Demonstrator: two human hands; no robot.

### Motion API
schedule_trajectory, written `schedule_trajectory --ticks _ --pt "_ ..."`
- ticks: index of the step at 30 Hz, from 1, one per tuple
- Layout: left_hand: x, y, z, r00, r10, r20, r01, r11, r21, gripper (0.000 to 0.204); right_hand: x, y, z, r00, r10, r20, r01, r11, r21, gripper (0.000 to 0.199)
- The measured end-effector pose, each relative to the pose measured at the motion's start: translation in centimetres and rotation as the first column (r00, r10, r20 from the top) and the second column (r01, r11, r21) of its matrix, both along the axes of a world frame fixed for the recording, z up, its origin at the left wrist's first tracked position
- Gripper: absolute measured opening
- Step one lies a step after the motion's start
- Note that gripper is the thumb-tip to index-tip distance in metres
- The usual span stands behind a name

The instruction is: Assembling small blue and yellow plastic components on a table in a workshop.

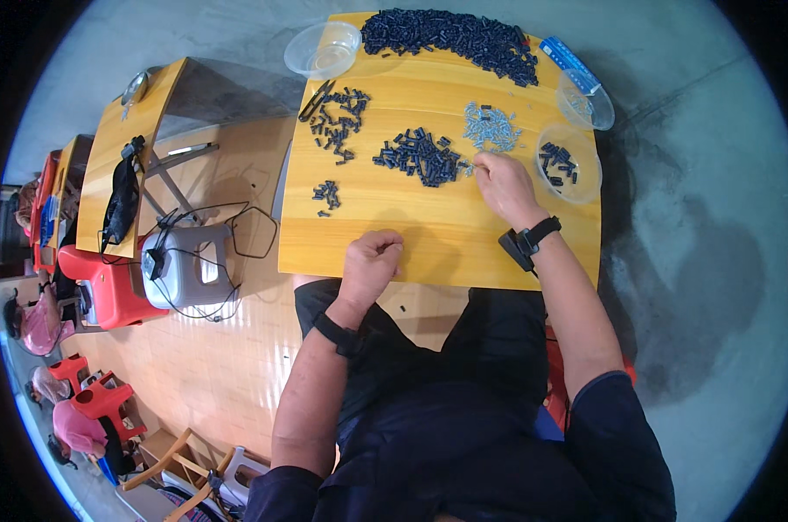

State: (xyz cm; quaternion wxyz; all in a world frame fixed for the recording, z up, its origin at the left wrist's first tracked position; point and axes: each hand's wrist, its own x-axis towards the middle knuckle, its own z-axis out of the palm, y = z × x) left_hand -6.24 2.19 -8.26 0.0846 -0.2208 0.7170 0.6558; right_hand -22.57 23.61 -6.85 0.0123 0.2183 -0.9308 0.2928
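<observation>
**Sorting small parts: several piles made, a big heap left**

While the left hand (370, 261) rests clenched near the yellow table's (429, 252) front edge, small dark piles (337, 122) lie at the left, a middle pile (420, 157) beside them. The right hand (498, 183) pinches at pale grey pieces (490, 129); I judge the far heap (455, 36) unsorted. The right-hand tub (568, 163) holds few. Bare tabletop lies before both hands.

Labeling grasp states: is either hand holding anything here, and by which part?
Cannot be told for sure. The left hand is curled closed on the table, contents hidden. The right hand pinches at the small pale parts; any piece in its fingertips is too small to see.
</observation>
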Motion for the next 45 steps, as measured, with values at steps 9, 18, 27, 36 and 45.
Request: schedule_trajectory --ticks 9,18,27,36,45 --pt "-0.2 1.8 -0.5 0.926 -0.174 -0.335 -0.058 0.811 -0.582 0.012 -0.5 0.1 -1.4 0.997 -0.013 -0.082 0.018 0.998 0.066 0.011" --pt "0.6 1.2 0.2 0.996 0.084 -0.031 -0.084 0.996 0.018 0.013 2.0 0.6 0.4 0.880 -0.031 0.474 0.282 0.836 -0.470 0.004" --pt "-0.7 3.0 5.9 0.990 0.080 -0.113 -0.053 0.973 0.224 0.022 7.0 -1.4 6.1 0.787 0.273 0.553 0.192 0.744 -0.640 0.004" --pt "0.7 4.1 7.5 0.990 0.049 -0.131 -0.003 0.945 0.327 0.019 9.2 -2.1 8.5 0.873 0.406 0.270 -0.262 0.858 -0.442 0.003" --pt "2.0 4.3 8.1 0.979 0.121 -0.163 -0.038 0.897 0.441 0.018 11.7 -2.3 9.4 0.753 0.415 0.510 -0.015 0.786 -0.618 0.004"
